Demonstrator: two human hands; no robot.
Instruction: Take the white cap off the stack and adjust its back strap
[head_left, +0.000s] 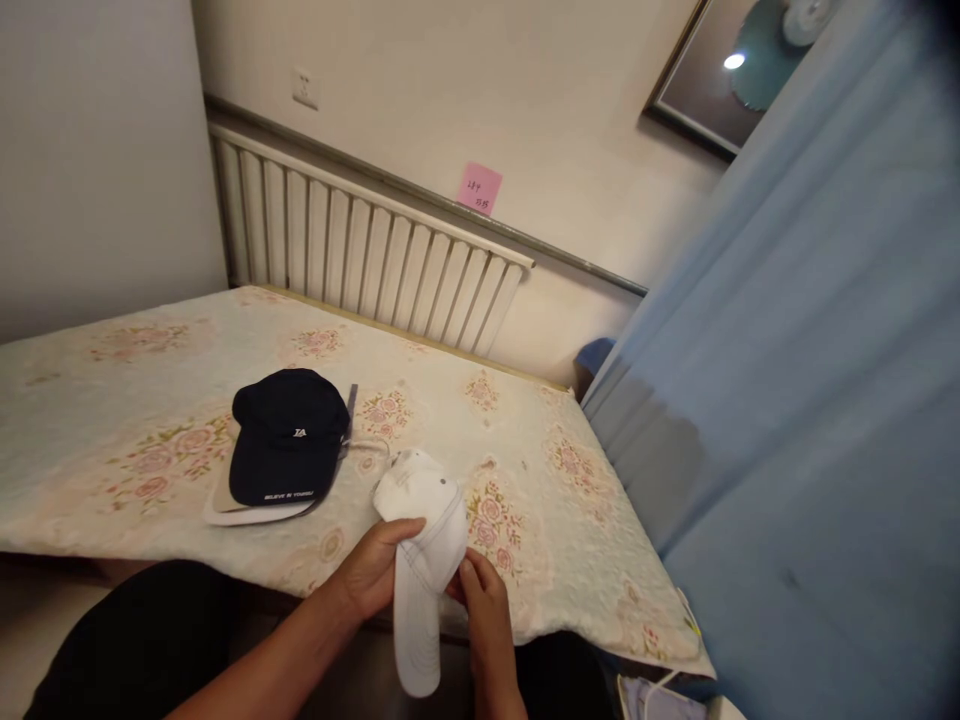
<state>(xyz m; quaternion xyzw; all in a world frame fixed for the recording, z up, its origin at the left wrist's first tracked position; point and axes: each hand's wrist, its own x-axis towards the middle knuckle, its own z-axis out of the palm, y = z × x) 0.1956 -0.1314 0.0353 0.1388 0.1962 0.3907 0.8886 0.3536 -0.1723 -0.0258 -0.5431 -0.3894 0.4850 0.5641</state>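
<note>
A white baseball cap (pixel 429 540) is held between my two hands over the near edge of the bed, its brim pointing down toward me. My left hand (pixel 377 567) grips it on the left side where the brim joins the crown, thumb on top. On the right, my right hand (pixel 481 595) pinches the lower edge of the crown; some of its fingers are hidden behind the cap. To the left, a dark navy cap (pixel 291 435) with white lettering lies on the bed. Under it show the edges of other headwear, including a white brim (pixel 259 514).
The bed (pixel 450 400) has a pale floral cover. Behind it stand a white radiator (pixel 360 250) and a wall with a pink note (pixel 479 188). A blue curtain (pixel 810 400) hangs on the right. My dark-clad knees are at the near edge.
</note>
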